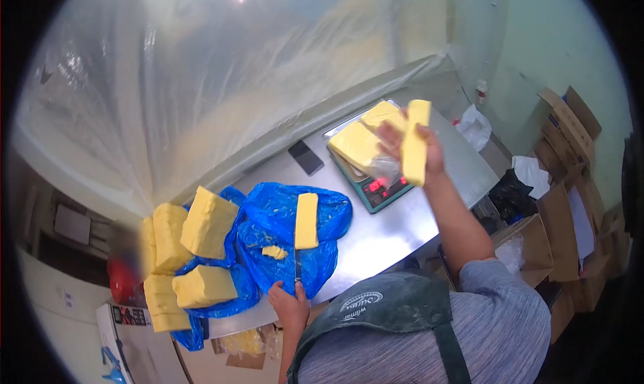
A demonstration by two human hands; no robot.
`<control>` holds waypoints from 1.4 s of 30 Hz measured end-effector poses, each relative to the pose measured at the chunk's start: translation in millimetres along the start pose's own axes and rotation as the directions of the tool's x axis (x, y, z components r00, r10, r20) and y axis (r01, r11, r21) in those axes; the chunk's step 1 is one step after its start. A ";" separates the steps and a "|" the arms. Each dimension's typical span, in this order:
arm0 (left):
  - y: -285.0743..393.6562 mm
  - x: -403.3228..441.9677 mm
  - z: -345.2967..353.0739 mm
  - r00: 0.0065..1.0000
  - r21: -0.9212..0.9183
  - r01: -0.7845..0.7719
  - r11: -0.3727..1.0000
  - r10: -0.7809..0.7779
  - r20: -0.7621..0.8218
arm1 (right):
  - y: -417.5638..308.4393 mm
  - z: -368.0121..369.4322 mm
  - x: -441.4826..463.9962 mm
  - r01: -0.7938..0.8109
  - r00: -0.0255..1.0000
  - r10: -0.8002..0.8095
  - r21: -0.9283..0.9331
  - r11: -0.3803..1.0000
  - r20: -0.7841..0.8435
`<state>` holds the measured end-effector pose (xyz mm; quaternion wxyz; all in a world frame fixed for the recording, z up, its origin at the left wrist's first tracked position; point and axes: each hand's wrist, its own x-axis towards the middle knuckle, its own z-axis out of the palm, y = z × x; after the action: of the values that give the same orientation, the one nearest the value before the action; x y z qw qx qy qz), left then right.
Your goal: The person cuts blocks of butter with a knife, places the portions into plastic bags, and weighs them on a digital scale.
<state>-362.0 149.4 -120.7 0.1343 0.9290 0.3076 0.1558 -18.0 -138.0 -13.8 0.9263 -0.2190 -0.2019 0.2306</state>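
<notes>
My right hand (431,149) grips a long yellow slab (416,142), which looks like butter or margarine, raised over a digital scale (376,203). Its fingers are partly hidden behind the slab. Two more yellow blocks (354,142) rest on the scale, with clear plastic (384,168) beside them. At the table's near side, my left hand (290,307) is closed on the handle of a knife (298,271). The blade points away from me, its far end meeting another yellow slab (306,222) on blue plastic (268,206). A small yellow scrap (274,252) lies left of the knife.
Several large yellow blocks (208,223) stand on the left of the metal table (382,240). A phone (306,157) lies near the plastic-covered wall (268,82). Cardboard boxes (557,230) and a black bag (513,193) are on the right.
</notes>
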 end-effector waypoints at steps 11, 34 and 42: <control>229.9 100.9 31.6 0.595 -0.385 -0.745 0.545 0.804 -0.013 | -123.3 -107.5 -130.5 -0.047 0.628 -0.071 -0.130 0.990 -0.775; 368.4 196.4 82.4 0.536 -0.080 -0.766 0.638 0.702 0.469 | -108.3 -105.5 -129.4 -0.376 0.859 0.281 -0.154 0.914 -0.427; 358.3 216.7 81.5 0.518 -0.265 -0.699 0.664 0.726 0.451 | -97.5 -89.8 -124.3 -0.256 0.898 0.007 -0.510 0.821 -0.440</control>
<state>23.3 -7.8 -26.7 0.1599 0.9738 -0.1525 -0.0532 -43.2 -307.9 -73.0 0.8247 -0.5365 -0.0408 0.1745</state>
